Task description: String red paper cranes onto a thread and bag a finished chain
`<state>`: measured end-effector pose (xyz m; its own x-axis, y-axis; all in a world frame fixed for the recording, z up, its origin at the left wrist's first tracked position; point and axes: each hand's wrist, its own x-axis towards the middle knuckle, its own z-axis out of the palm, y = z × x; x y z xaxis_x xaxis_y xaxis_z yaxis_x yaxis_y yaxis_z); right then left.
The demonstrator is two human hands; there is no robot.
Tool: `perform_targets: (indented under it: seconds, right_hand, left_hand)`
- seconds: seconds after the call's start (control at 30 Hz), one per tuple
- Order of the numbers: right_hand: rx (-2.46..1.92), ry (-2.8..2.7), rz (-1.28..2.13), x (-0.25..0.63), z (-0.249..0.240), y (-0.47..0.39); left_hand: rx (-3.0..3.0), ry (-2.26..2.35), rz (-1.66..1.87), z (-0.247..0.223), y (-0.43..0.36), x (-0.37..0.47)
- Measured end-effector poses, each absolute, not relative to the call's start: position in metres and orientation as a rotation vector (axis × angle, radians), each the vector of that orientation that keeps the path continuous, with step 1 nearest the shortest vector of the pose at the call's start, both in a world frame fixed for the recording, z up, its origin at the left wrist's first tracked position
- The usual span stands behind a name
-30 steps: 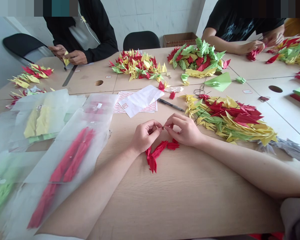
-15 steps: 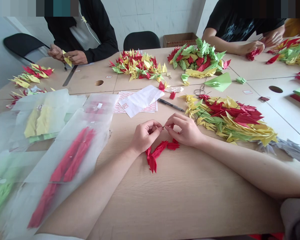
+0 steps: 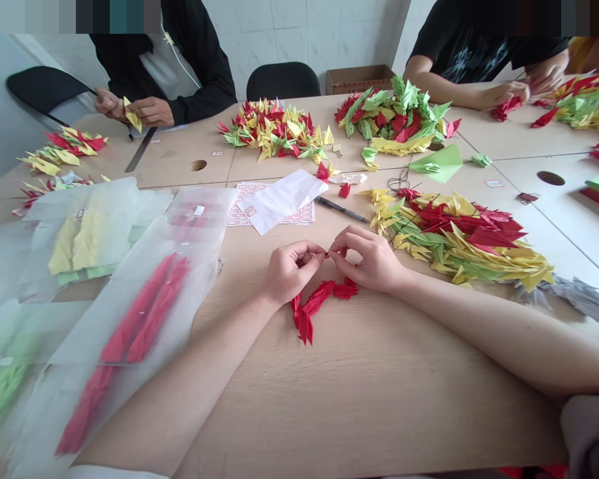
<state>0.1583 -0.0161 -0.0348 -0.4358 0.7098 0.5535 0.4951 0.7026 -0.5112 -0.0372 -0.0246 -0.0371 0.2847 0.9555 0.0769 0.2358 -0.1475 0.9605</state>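
Observation:
My left hand [image 3: 293,267] and my right hand [image 3: 367,259] meet fingertip to fingertip above the table. Both are closed in a pinch, and a tiny dark bit shows where they touch, too small to name. Just below them lie red folded-paper pieces [image 3: 315,303] in a short, bent row, partly under my hands. Beyond my right hand is a large bundle of yellow, green and red folded-paper pieces [image 3: 459,239] with dark thread about it. A black pen [image 3: 342,209] lies past my fingertips, beside white paper [image 3: 282,199] on a sheet of red-framed labels [image 3: 244,193].
Clear plastic bags [image 3: 194,233] holding red, yellow and green folded paper cover the left side. Two people sit across the table, one with a yellow paper piece [image 3: 133,116] in hand. Colourful paper heaps [image 3: 279,130] lie along the far side; a grey bundle [image 3: 579,296] is at right.

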Motion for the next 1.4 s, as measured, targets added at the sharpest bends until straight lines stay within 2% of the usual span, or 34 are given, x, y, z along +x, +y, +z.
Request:
perform_targets:
  seconds: [1.4]
  right_hand:
    - [-0.888,-2.131,0.363,0.1585,-0.0381,-0.0147]
  left_hand:
    - [1.516,1.077,0.928,-0.0339,-0.0246,-0.0373]
